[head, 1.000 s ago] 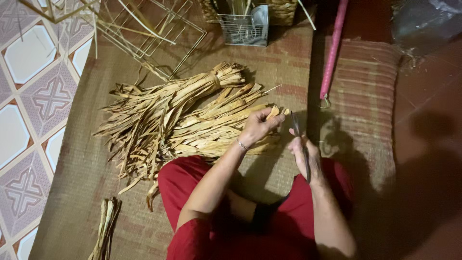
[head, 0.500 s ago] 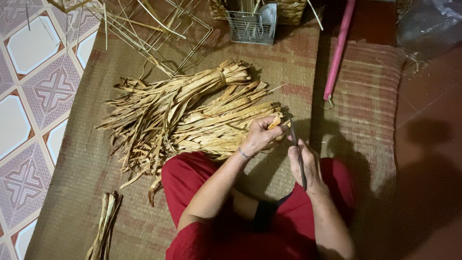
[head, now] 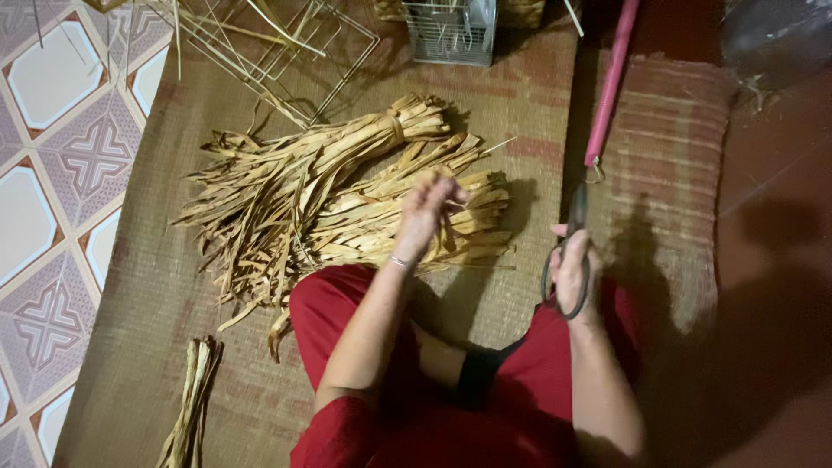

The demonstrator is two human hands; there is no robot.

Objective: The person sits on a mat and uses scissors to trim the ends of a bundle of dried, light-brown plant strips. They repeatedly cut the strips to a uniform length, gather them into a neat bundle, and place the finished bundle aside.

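both hands busy: right hand (head: 574, 270) grips dark scissors (head: 572, 251), blurred left hand (head: 426, 212) pinches dried strips (head: 347, 195).

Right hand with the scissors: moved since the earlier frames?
Yes. The right hand with the scissors has swung out to the right, away from the dried leaf bundle and toward the pink pole.

The person wears red clothing (head: 364, 303) that covers the lap and both legs, its cloth plain and without pattern, falling in soft folds. Both forearms are bare, with no sleeves in view. A thin bracelet (head: 399, 261) circles the wrist of the left hand (head: 425, 212). The right hand (head: 574, 273) shows no ring or band. Between the legs sits a dark band (head: 472, 377), perhaps a cuff or an underlayer; the dim light makes it hard to tell.
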